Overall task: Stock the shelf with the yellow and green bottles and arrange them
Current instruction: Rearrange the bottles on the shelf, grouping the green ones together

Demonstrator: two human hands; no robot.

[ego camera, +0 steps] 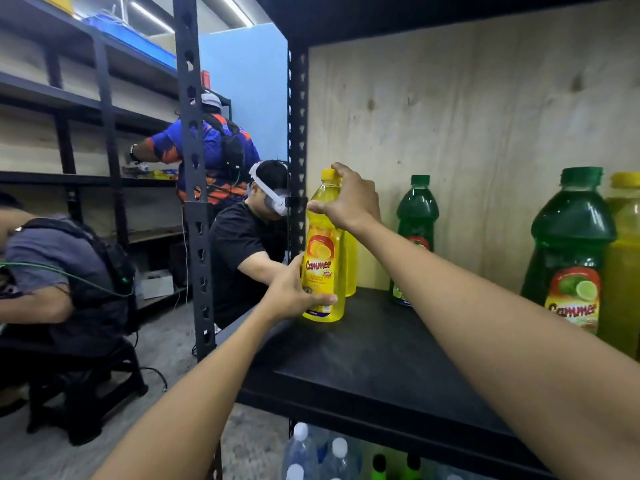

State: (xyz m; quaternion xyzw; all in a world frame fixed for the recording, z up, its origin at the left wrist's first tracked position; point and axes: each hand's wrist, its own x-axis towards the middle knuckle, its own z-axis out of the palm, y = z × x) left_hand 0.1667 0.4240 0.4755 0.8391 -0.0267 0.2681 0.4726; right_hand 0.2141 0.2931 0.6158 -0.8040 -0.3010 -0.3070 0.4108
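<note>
A yellow bottle [323,261] with a red and yellow label stands upright at the left front of the black shelf board [381,358]. My left hand [294,292] grips its lower body. My right hand [349,199] holds its neck and shoulder just under the yellow cap. A second yellow bottle [350,265] stands right behind it, mostly hidden. A green bottle [415,230] stands at the back, partly behind my right forearm. At the right stand a large green bottle [568,251] and another yellow bottle [623,258], cut by the frame edge.
A black steel upright [298,133] borders the shelf on the left; a plywood back wall [485,116] closes it. Below the shelf stand clear water bottles [304,452] and green-capped bottles [379,465]. Three people work in the aisle to the left, one seated close by [62,271].
</note>
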